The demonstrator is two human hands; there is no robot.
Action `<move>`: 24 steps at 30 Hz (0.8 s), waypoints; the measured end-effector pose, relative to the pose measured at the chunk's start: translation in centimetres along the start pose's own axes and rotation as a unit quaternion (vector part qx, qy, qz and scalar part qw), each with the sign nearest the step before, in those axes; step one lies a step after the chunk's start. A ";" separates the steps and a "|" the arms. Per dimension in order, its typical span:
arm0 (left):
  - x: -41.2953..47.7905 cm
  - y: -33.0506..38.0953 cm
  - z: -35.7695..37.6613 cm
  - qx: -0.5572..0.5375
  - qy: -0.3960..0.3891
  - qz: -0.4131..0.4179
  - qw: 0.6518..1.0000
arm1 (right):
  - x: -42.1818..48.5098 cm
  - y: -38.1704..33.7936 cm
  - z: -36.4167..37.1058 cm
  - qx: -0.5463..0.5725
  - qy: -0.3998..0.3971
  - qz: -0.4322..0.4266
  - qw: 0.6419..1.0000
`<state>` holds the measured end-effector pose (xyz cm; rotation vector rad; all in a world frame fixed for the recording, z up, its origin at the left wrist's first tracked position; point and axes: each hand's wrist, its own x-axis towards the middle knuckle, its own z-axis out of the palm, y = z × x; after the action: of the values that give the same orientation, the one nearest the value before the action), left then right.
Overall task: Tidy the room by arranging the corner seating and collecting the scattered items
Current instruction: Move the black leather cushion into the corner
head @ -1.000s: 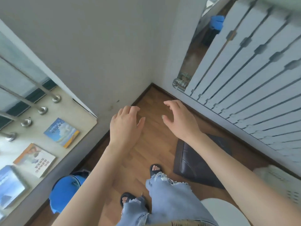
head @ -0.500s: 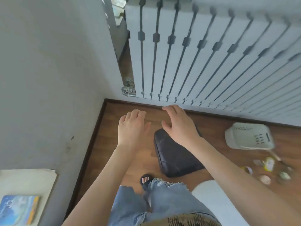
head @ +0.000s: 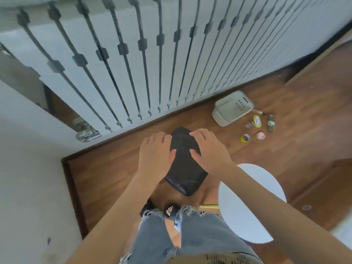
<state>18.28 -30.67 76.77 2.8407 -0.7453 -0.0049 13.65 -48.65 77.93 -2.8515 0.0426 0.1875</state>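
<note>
We take the dark leather cushion (head: 183,168) as our landmark; it lies on the wood floor (head: 106,168) just before the white radiator (head: 152,54). Right of it stands a round white stool (head: 247,202). Beyond and to its right a white basket (head: 231,108) lies tipped on its side, its inside hidden from us, small items (head: 257,128) scattered beside it. Our left hand (head: 155,154) and right hand (head: 208,151) spread loose-fingered over the cushion, clasping nothing; contact is unclear.
</note>
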 end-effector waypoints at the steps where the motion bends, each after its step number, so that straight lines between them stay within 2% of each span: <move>1: 0.5 -0.1 0.0 0.000 -0.009 0.022 1.000 | -0.3 0.0 0.2 0.002 0.005 0.019 1.000; 7: 1.3 -0.2 1.5 -0.002 -0.076 0.128 0.989 | -3.1 -0.5 2.3 0.013 0.010 0.116 0.993; 14: 2.3 0.9 4.3 -0.007 -0.086 0.220 0.972 | -5.3 0.5 5.1 0.038 0.005 0.213 0.976; 18: 2.8 1.1 6.7 -0.019 -0.157 0.208 0.965 | -5.7 2.3 7.6 0.087 -0.023 0.286 0.954; 24: 4.1 0.5 13.0 -0.030 -0.262 0.158 0.952 | -4.6 6.0 13.3 0.144 -0.060 0.338 0.928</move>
<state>20.94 -35.62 64.28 2.6412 -1.2677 -0.7402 7.10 -50.64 64.21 -2.4140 0.9480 0.4503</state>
